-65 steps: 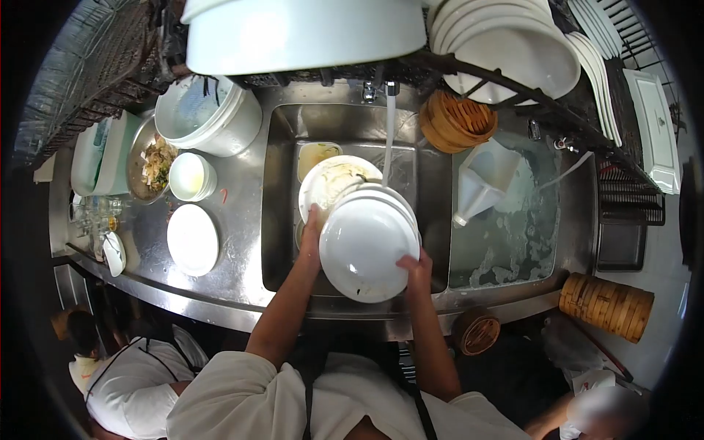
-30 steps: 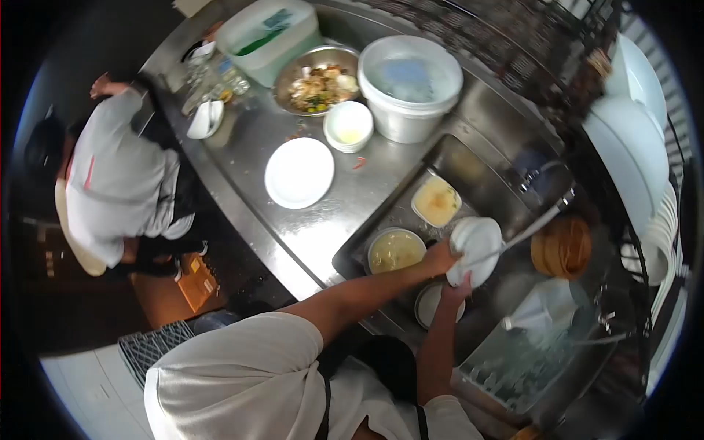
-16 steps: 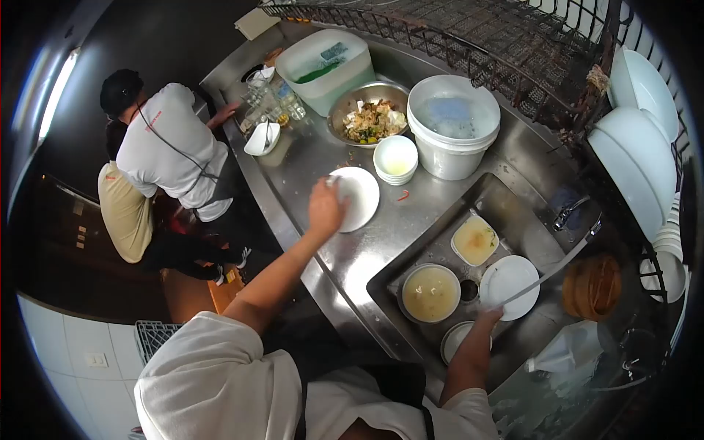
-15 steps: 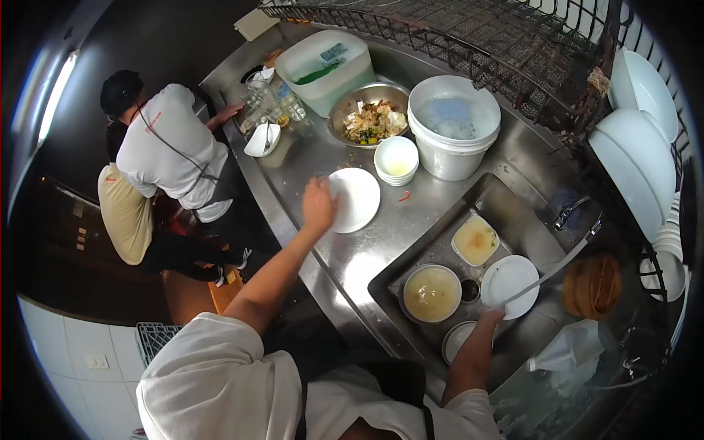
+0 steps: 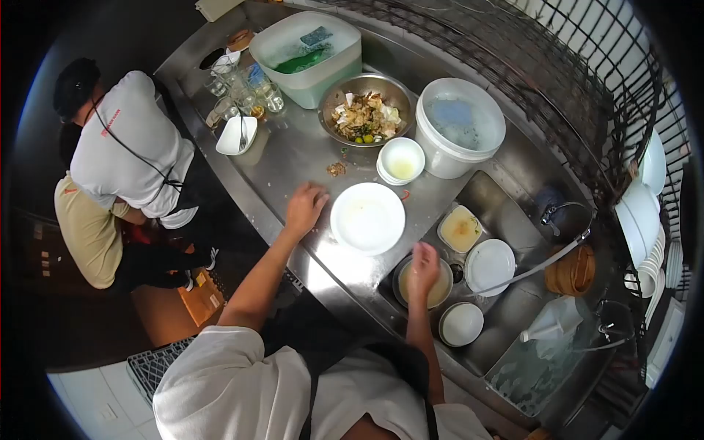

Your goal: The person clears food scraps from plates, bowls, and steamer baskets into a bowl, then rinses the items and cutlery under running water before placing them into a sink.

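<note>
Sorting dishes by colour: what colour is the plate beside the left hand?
White, plain; the plate shows clearly in the head view.

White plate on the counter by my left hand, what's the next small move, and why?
Probably slide the left hand right to grip the white plate by its near rim: the hand rests open on the counter just beside it, not holding anything, while the right hand hovers over the bowl in the sink.

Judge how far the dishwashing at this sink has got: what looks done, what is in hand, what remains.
Done: clean white dishes stand racked at right. In hand: the left hand rests on the counter beside a white plate; the right hand hovers over a bowl of murky liquid in the sink. Left: a sink plate, a small bowl, a square dish, and a scraps bowl.
</note>
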`<control>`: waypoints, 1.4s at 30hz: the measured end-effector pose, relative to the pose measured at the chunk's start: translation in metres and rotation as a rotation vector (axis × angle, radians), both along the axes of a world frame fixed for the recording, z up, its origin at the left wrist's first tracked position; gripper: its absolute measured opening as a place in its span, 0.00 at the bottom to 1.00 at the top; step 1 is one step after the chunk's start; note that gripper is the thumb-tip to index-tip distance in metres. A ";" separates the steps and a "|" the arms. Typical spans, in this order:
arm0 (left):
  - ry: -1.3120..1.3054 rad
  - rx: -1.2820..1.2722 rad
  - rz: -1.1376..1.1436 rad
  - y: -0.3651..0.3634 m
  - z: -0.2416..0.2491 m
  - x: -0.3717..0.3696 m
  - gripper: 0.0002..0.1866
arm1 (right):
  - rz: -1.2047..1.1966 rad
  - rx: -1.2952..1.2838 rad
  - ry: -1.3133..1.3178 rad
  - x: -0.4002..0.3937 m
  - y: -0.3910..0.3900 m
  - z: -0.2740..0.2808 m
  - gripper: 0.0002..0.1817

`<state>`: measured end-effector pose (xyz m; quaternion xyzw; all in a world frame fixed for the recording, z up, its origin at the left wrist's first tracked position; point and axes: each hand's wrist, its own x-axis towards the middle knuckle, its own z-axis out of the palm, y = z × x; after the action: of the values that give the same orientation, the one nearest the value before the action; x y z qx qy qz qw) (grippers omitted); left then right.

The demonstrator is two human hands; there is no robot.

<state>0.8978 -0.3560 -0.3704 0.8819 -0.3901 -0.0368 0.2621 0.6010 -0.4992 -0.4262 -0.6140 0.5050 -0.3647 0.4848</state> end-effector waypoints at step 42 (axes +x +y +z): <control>-0.507 0.167 0.617 0.088 -0.001 0.273 0.24 | -1.004 0.528 -0.426 -0.241 -0.141 -0.196 0.22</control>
<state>1.1708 -0.2676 -0.3711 0.9569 -0.1549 0.2307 0.0839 0.3598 -0.6403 -0.6226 -0.0731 0.6984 -0.5259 0.4798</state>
